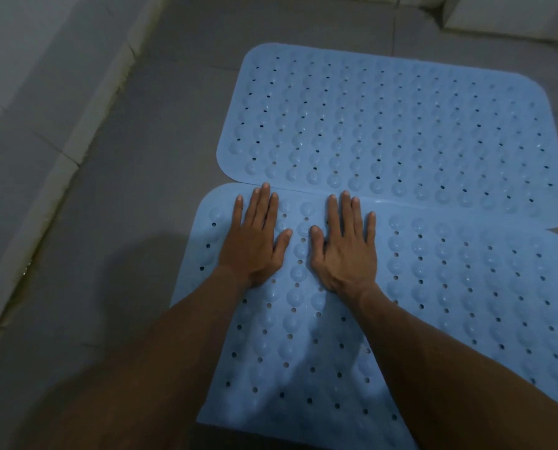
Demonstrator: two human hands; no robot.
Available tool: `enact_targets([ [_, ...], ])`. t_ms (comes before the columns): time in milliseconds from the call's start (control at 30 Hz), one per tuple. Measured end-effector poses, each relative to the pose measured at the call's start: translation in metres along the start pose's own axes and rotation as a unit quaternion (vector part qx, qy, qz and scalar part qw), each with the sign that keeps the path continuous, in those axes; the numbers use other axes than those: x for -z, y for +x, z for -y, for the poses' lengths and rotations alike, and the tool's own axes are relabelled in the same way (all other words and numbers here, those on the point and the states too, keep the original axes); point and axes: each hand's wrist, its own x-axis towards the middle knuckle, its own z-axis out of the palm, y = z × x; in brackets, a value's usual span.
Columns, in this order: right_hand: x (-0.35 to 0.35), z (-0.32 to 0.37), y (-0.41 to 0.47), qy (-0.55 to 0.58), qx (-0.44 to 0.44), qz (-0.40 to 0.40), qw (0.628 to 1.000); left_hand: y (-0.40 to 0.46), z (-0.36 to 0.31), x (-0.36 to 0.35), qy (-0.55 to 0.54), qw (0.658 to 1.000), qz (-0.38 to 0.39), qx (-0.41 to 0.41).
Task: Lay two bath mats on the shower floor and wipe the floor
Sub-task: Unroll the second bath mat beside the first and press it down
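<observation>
Near mat (433,287): light blue, perforated with rows of small holes and raised round bumps, rounded corners. Lies flat on the grey tiled floor (125,157), closest to the person, its far edge touching or slightly overlapping the near edge of the far mat.

Far mat (385,125): same blue, same pattern. Flat on the floor beyond the first, set a little further right.

Left hand (255,241): palm down, fingers spread and straight, pressed flat on the near mat's far left part, fingertips at the seam. Grips nothing.

Right hand (346,248): palm down, fingers spread, flat on the same mat just beside the left, thumbs close but apart. Grips nothing.

Wall (27,76): pale tiles, rising along the floor's left side.
</observation>
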Motion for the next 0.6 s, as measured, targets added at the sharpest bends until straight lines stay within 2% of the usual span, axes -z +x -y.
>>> enact_targets([
  [600, 0.0007, 0.002, 0.0032, 0.002, -0.006, -0.016, 1.0, 0.0055, 0.0007, 0.004, -0.02, 0.999, 0.048, -0.003],
])
